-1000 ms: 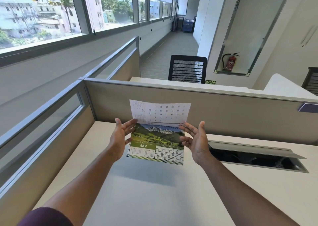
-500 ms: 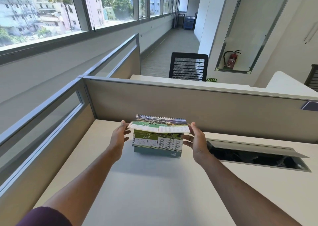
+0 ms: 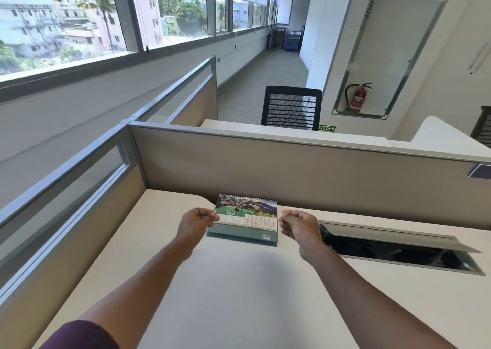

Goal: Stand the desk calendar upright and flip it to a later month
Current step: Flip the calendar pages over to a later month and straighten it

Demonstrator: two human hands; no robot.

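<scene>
The desk calendar (image 3: 247, 219) stands upright on its green base near the back of the desk (image 3: 239, 295). Its front page shows a mountain photo and the word JUNE. My left hand (image 3: 198, 225) is at the calendar's left edge, with curled fingertips pinched on the edge of the front page. My right hand (image 3: 299, 225) is just off the right edge, fingers curled in. A narrow gap seems to separate it from the calendar.
A beige partition (image 3: 292, 168) runs right behind the calendar, and another with a glass strip (image 3: 79, 189) is along the left. An open cable tray (image 3: 398, 253) with a raised lid is sunk into the desk to the right. A black chair (image 3: 291, 108) stands beyond the partition.
The raised page that had uncovered JULY has come down over the front, so JUNE shows now. Both hands dropped with it and curled in at the calendar's sides.
</scene>
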